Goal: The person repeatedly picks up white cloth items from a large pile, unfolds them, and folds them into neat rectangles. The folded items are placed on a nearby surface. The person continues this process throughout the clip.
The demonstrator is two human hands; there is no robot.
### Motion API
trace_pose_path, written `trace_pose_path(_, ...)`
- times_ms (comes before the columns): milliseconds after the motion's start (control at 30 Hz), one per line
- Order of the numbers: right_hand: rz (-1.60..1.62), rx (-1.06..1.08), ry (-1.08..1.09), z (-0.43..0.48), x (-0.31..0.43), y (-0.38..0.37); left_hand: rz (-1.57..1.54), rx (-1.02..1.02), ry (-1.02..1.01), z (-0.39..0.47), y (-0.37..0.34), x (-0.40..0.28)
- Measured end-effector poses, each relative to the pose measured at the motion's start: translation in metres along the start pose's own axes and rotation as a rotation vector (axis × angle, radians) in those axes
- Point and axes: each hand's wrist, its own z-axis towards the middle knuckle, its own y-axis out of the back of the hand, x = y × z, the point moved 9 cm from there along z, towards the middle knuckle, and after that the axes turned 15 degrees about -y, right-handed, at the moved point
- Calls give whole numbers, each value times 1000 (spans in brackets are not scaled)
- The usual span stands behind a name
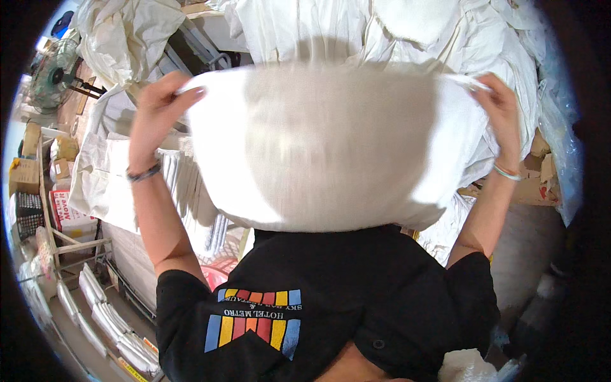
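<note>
A white cloth [334,148] is stretched wide in front of my chest, with a shadow over its middle. My left hand [164,102] pinches its upper left corner between thumb and fingers. The opposite corner is gripped by my right hand [499,105]. Both hands are raised and slightly blurred, and the cloth's lower edge hangs against my black shirt [324,267]. Beneath and behind it, a large heap of white fabric [496,62] covers the work surface. Folded white cloths [179,181] are stacked by my left forearm, partly hidden by the held cloth.
A standing fan [55,76] is at the far left. Below it, a rack [50,229] holds boxes and a basket, with folded white linen [107,315] lower down. A pink plastic basket [219,272] sits near my left elbow. Clear plastic sheeting [565,157] hangs at the right.
</note>
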Motion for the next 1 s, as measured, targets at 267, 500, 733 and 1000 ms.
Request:
trace_pose_path(267,14,-193,76,-14,17,20,-132,-355,-188,-19,56,6)
trace_pose_path(500,-57,133,-81,-78,-38,-60,50,77,-55,-80,-56,20)
trace_pose_path(733,69,457,-307,-153,-90,-128,-199,305,137,-155,-115,37)
trace_pose_path(1000,-260,279,-186,-148,-126,-173,-281,235,88,-156,-170,62)
